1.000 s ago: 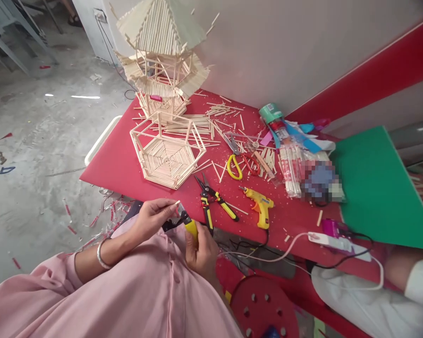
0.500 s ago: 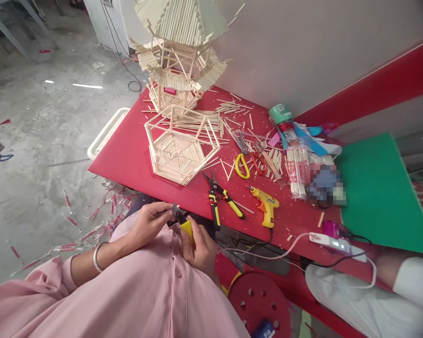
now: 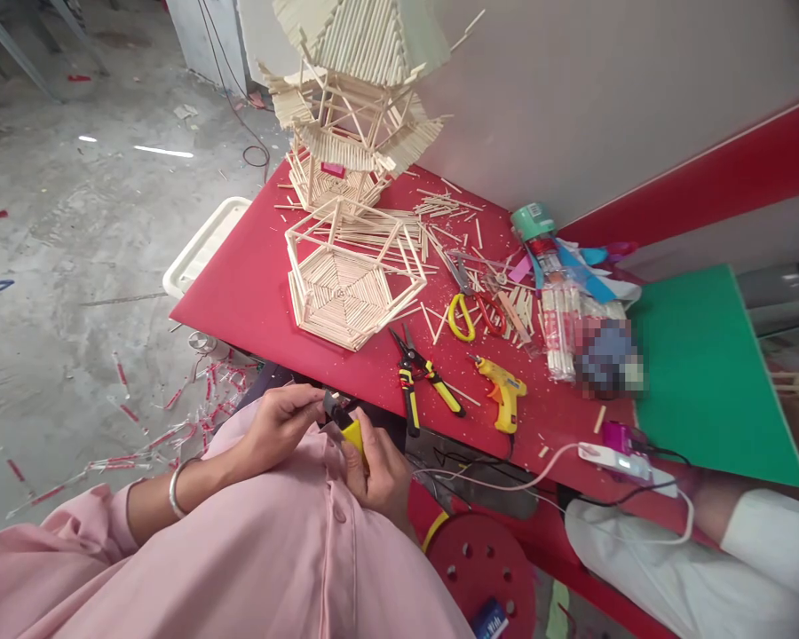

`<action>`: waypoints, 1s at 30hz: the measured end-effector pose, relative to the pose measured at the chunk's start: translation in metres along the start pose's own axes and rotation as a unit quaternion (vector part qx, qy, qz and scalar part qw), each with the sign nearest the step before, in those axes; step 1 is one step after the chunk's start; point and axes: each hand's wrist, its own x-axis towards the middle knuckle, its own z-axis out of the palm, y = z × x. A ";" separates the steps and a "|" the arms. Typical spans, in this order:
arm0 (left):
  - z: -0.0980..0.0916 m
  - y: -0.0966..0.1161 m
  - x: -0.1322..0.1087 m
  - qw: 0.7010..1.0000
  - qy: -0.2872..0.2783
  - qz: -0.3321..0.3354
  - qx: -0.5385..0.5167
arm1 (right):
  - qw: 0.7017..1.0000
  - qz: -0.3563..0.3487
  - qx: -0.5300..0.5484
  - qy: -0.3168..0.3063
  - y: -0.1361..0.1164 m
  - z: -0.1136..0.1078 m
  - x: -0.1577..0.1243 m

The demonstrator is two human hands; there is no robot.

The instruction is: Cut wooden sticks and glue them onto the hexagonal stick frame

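My right hand (image 3: 381, 466) is closed round the yellow handle of a utility knife (image 3: 352, 432), its dark blade end pointing up and left. Close to the blade, my left hand (image 3: 286, 422) has its thumb and fingers pinched together; what they hold is too small to make out. Both hands are in front of my body, just off the table's near edge. Beyond them on the table sits a hexagonal frame (image 3: 343, 306) of thin wooden sticks with a patterned stick floor. Behind it rises a tiered stick pagoda (image 3: 366, 98).
On the red table (image 3: 233, 293) lie black-and-yellow pruning shears (image 3: 413, 364), a yellow glue gun (image 3: 504, 390), scissors (image 3: 462, 315) and scattered sticks (image 3: 443, 206). A power strip (image 3: 616, 459) with cables is at right, near another person's arm (image 3: 719, 506). A red stool (image 3: 483, 568) stands below.
The view has shifted slightly, so the table and models appear a little further right. Both hands keep nearly the same pose, with the knife still in my right hand.
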 end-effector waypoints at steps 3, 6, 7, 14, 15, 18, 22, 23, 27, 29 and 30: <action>-0.005 0.001 -0.007 1.000 -0.009 -0.008 0.005 | 0.998 -0.036 -0.040 0.017 -0.002 -0.005 -0.003; -0.009 0.005 -0.014 0.998 -0.020 -0.056 -0.023 | 0.996 -0.056 -0.069 0.014 -0.006 -0.011 -0.005; -0.011 0.005 -0.016 0.997 -0.021 -0.071 -0.028 | 0.996 -0.059 -0.072 0.008 -0.008 -0.013 -0.005; -0.034 -0.002 -0.039 0.992 -0.005 -0.121 -0.025 | 0.997 -0.050 -0.066 0.012 -0.011 -0.016 -0.001; -0.040 -0.002 -0.044 0.992 0.012 -0.126 -0.017 | 0.996 -0.023 -0.073 0.038 -0.010 -0.017 0.000; -0.050 0.000 -0.051 0.987 0.049 -0.151 0.021 | 0.995 0.034 -0.056 0.079 -0.007 -0.018 0.002; -0.043 0.007 -0.037 0.987 0.034 -0.156 -0.023 | 0.999 -0.026 0.034 0.025 -0.010 -0.011 0.011; -0.039 0.008 -0.032 0.985 0.032 -0.164 -0.037 | 0.998 -0.039 0.047 0.016 -0.012 -0.009 0.013; -0.029 0.007 -0.018 0.974 0.005 -0.205 -0.091 | 0.996 -0.056 0.067 -0.014 -0.013 -0.001 0.016; -0.027 0.004 -0.016 0.968 -0.006 -0.221 -0.117 | 0.996 -0.052 0.066 -0.017 -0.012 0.000 0.014; -0.026 0.003 -0.016 0.966 -0.011 -0.227 -0.125 | 0.996 -0.050 0.065 -0.018 -0.012 0.000 0.014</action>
